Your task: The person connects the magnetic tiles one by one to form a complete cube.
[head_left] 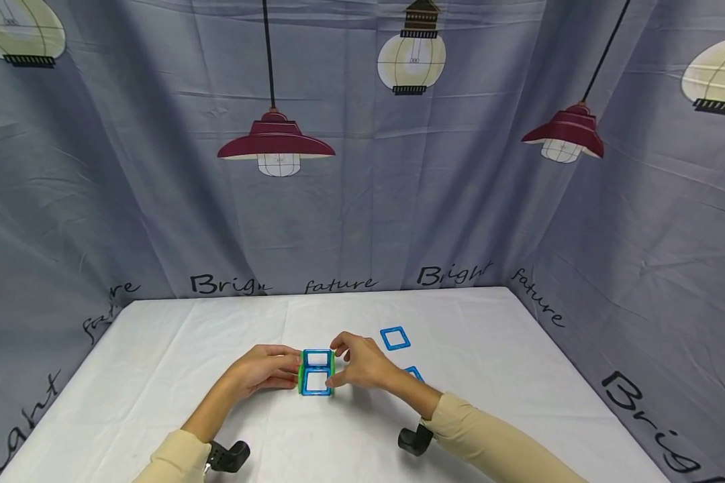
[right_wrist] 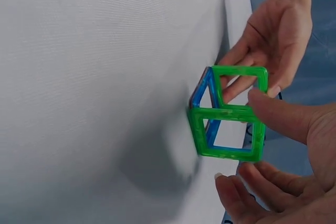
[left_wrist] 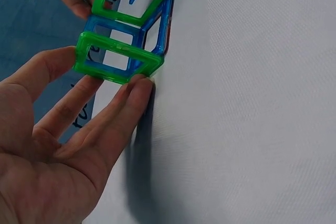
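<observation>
A small boxy build of magnetic tiles sits at mid table in the head view. Two blue square tiles (head_left: pixel 317 369) meet along one edge, flanked by a green tile on each side. My left hand (head_left: pixel 264 369) grips the left green tile (left_wrist: pixel 136 53) by its edges, fingertips at its far and lower sides in the left wrist view. On the other side my right hand (head_left: pixel 362 362) pinches the right green tile (right_wrist: pixel 226 114), the thumb at one edge and the fingers at the opposite edge. The frames have open centres.
One loose blue tile (head_left: pixel 399 346) lies flat beyond my right hand. A second blue tile (head_left: pixel 417 373) is partly hidden behind my right wrist. A white cloth (head_left: pixel 489 362) covers the table, and a grey-blue printed curtain (head_left: pixel 350 221) hangs behind and at the sides.
</observation>
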A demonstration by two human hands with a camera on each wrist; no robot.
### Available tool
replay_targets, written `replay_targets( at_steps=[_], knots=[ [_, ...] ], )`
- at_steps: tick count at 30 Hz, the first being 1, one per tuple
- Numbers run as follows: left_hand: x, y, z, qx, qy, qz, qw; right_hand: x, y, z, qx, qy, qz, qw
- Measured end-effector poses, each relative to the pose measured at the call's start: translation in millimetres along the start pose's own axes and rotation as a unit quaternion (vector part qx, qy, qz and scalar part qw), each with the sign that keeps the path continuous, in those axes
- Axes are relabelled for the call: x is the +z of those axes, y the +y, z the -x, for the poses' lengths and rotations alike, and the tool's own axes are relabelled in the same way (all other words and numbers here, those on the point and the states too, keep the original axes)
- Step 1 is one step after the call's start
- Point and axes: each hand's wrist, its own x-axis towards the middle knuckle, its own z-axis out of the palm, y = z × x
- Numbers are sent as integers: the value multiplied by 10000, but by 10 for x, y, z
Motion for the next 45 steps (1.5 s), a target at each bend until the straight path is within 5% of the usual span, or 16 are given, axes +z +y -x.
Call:
replay_targets(
  at_steps=[7, 22, 39, 45],
  knots=[
    [33, 35, 37, -5, 27, -218, 9998, 97, 52, 68, 311, -268, -102, 9991],
    [158, 118, 66, -319, 365, -413, 9980, -5, 156, 32, 113, 49, -155, 9998],
    [326, 118, 75, -144, -285, -399, 9987, -79, 276, -240, 603, 760, -329, 9947],
    [385, 182, 28, -66, 332, -553, 9979, -88, 295, -296, 751, 830, -472, 9926]
  ],
)
